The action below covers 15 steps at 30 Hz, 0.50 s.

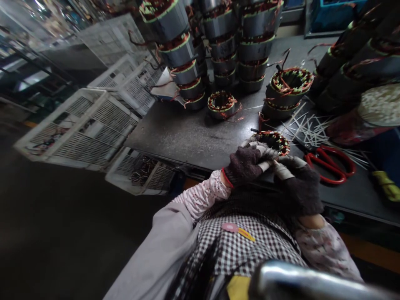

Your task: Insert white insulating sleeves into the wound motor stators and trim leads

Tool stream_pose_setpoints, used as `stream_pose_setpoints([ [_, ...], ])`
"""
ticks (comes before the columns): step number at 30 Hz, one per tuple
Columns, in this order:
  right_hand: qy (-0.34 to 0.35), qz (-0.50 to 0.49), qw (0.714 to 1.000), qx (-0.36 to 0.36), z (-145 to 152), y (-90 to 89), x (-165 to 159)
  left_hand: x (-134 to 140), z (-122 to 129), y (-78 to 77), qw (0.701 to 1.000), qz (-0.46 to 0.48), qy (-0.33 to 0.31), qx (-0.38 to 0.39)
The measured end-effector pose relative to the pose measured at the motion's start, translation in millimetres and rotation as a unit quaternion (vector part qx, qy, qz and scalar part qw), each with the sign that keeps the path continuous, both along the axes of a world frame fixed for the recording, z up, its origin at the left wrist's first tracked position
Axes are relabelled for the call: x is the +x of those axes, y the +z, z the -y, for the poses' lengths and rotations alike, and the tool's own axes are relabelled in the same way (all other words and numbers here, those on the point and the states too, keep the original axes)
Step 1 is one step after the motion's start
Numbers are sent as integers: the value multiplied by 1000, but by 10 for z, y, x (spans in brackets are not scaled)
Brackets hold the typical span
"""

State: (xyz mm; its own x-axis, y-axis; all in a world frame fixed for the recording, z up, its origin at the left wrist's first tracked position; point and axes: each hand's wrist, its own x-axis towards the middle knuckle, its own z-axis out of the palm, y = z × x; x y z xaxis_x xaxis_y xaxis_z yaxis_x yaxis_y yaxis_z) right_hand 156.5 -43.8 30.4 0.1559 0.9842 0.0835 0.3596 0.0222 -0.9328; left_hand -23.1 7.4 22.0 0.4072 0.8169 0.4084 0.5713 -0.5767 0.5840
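Observation:
At the table's near edge, a motor stator [283, 143] with copper windings and pale green slot liners lies beneath my hands. My left hand [246, 162], in a dark glove with white-taped fingers, curls over its near left rim. My right hand [300, 183], gloved and taped alike, has its fingers bent together at the near rim, almost meeting the left fingertips. Whatever sits between those right fingertips is too small to make out. Red-handled scissors [331, 164] rest just right of my right hand.
Stacked stators [181, 58] rise at the back; a single small stator [221, 104] and a stacked pair [289, 89] stand nearer. White strips [309, 129] lie scattered beside a tub of pale pieces [381, 104]. A yellow-handled tool [387, 185] is far right. White crates [84, 129] stand left.

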Motion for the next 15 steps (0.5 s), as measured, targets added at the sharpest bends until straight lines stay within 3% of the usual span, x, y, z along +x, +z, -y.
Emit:
stream_pose_setpoints([
  [5, -21, 141, 987, 72, 148, 200, 68, -33, 2, 66, 999, 11, -43, 12],
  [9, 76, 219, 973, -17, 12, 312, 26, -24, 4, 29, 999, 15, -36, 25],
  [12, 92, 203, 973, -61, -54, 356, 16, 0, -5, -8, 999, 13, -38, 18],
  [15, 89, 73, 990, -79, 80, 393, 100, 30, -22, -29, 1000, 17, -14, 16],
])
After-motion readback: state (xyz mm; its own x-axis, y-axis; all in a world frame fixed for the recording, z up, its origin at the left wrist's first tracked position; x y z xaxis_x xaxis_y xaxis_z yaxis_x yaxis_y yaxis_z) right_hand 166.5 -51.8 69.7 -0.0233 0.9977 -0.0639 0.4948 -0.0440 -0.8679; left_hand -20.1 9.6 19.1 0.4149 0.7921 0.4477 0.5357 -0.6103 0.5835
